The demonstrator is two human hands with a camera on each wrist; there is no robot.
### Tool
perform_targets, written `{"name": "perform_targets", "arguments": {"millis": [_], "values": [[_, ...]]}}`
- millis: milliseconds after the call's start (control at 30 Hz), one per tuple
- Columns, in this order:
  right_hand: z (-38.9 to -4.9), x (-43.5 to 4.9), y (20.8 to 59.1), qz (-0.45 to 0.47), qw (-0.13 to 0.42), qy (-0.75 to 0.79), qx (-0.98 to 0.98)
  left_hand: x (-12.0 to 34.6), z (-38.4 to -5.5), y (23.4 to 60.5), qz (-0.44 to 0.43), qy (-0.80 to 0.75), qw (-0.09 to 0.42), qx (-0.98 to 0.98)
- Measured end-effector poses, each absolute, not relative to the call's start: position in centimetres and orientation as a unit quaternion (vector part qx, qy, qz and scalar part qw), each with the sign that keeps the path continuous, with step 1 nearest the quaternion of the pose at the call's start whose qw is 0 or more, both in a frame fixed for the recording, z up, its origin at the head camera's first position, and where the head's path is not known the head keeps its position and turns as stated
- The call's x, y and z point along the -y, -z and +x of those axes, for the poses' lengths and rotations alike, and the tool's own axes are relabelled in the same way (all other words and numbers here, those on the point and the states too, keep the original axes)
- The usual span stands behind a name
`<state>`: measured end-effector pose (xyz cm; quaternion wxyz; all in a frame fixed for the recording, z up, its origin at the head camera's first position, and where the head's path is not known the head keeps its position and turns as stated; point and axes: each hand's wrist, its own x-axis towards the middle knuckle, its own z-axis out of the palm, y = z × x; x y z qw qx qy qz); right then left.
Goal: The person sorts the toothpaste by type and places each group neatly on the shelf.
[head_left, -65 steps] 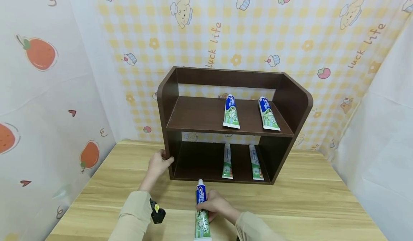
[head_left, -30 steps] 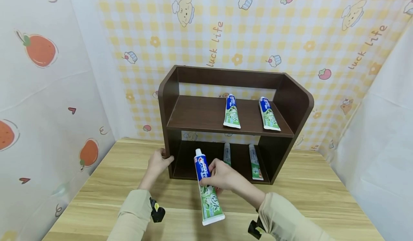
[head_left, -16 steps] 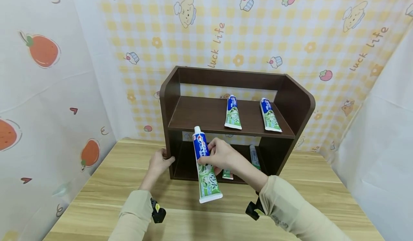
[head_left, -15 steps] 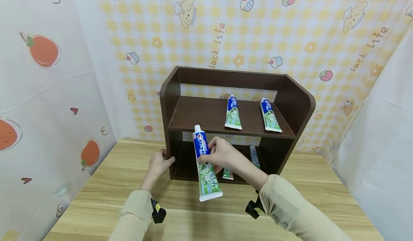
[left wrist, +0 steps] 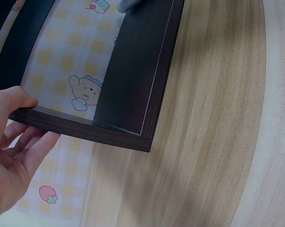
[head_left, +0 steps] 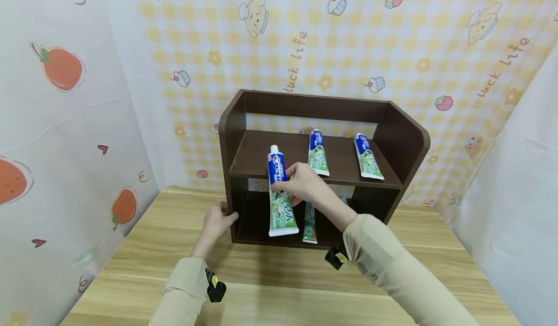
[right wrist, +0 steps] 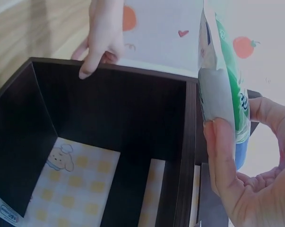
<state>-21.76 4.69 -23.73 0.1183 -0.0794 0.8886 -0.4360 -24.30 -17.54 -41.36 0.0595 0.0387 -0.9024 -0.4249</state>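
In the head view my right hand pinches a blue and green toothpaste tube between thumb and fingers, cap upward. The tube is held in front of the left part of a dark brown two-tier shelf, around the upper board's height. My left hand grips the shelf's left side panel near its base; in the left wrist view the thumb lies on one face of that panel and the fingers on the other. The right wrist view shows the held tube edge-on, fingers against its back.
Two matching tubes lie on the upper board, one in the middle and one at the right. On the lower level a grey-green tube is partly covered by my right arm. Wooden table extends around; a patterned cloth hangs behind.
My right hand has lifted the toothpaste tube from low over the table up and forward to the shelf's upper board. My left hand keeps its grip on the side panel.
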Motion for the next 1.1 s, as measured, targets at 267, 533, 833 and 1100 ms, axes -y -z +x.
{"name": "perform_targets", "arguments": {"millis": [267, 533, 833, 1100], "values": [[-23.4, -4.1, 22.8, -0.055, 0.094, 0.437, -0.893, 17.5, -24.4, 41.0, 0.046, 0.424, 0.059, 0.902], [-25.4, -3.2, 21.9, -0.037, 0.073, 0.430, -0.899, 17.5, -24.3, 41.0, 0.048, 0.424, 0.057, 0.903], [-28.2, -1.7, 21.3, 0.000, 0.053, 0.436, -0.898, 17.4, -24.3, 41.3, 0.038, 0.431, 0.066, 0.899], [-30.6, -0.1, 21.4, 0.031, 0.022, 0.413, -0.910, 17.5, -24.1, 41.6, 0.037, 0.434, 0.083, 0.896]]}}
